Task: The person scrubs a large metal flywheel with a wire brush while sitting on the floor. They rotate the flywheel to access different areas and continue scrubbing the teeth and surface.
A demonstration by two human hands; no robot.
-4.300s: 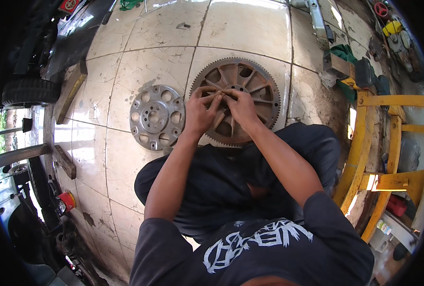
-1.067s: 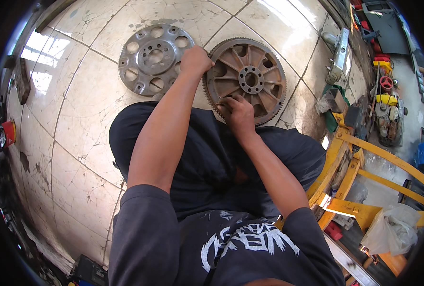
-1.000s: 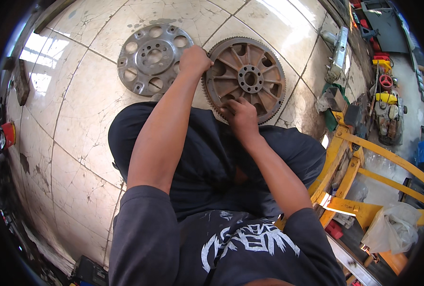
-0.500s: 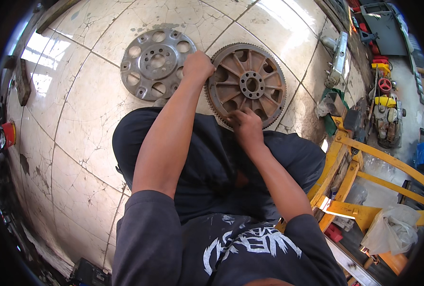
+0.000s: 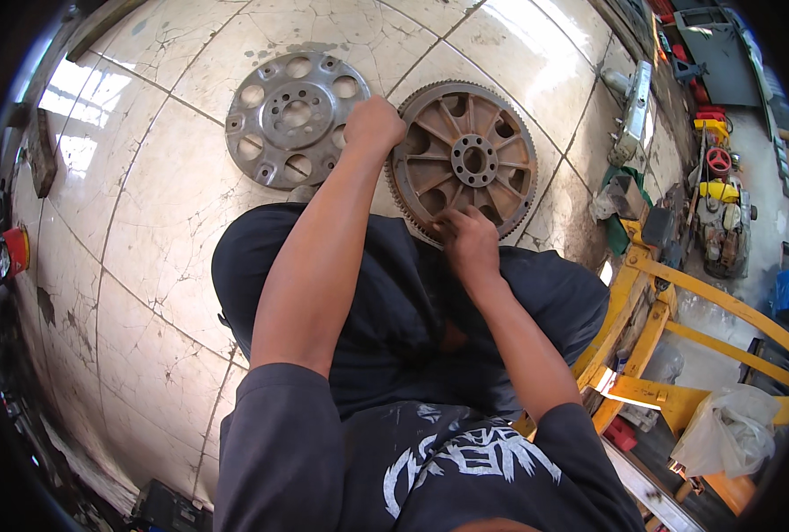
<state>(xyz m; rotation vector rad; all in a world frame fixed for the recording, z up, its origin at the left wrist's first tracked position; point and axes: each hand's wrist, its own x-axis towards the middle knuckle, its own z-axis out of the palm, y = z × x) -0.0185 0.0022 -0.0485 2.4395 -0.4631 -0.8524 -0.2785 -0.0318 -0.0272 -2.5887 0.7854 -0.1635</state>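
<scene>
A rusty brown flywheel with spokes, a toothed rim and a bolt-holed hub is in front of my knees. My left hand is closed at its left edge, the fingertips hidden behind the knuckles. At the near edge my right hand has its fingers curled over the rim. A grey metal disc with large round holes lies flat on the floor to the left, partly covered by my left hand and forearm.
Cracked pale tiles form the floor. A yellow metal frame stands close on my right, a clear plastic bag beside it. Metal parts lie farther right. A wooden piece is at the far left.
The flywheel has shifted slightly to the right, and both hands have moved a little that way with it. The grey disc stays in nearly the same place.
</scene>
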